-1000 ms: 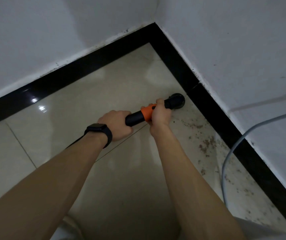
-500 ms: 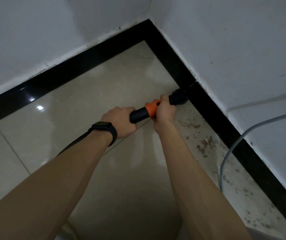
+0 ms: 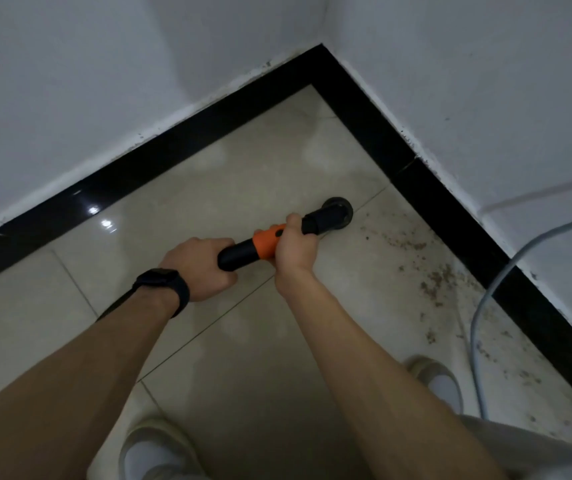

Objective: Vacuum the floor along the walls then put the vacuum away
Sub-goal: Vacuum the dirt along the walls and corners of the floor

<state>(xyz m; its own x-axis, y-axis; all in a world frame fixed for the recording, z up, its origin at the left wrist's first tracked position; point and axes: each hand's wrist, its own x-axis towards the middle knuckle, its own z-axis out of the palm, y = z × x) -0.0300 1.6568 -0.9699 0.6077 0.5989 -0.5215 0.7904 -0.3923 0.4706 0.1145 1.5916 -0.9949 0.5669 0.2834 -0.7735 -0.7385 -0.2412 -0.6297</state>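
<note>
A black vacuum wand with an orange collar points at the floor near a room corner. Its round black nozzle sits on the beige tile, a short way left of the black baseboard. My left hand, with a dark watch on the wrist, grips the black rear part of the wand. My right hand grips the wand at the orange collar. A black hose trails back under my left forearm. Brown dirt specks lie on the tiles along the right wall.
Two white walls meet at the corner, both edged with black baseboard. A grey cable hangs down the right wall and runs onto the floor. My two light shoes stand on the tiles below.
The nozzle has pulled back from the right baseboard to the left and onto open tile. My view has tilted down, so my shoes now show.
</note>
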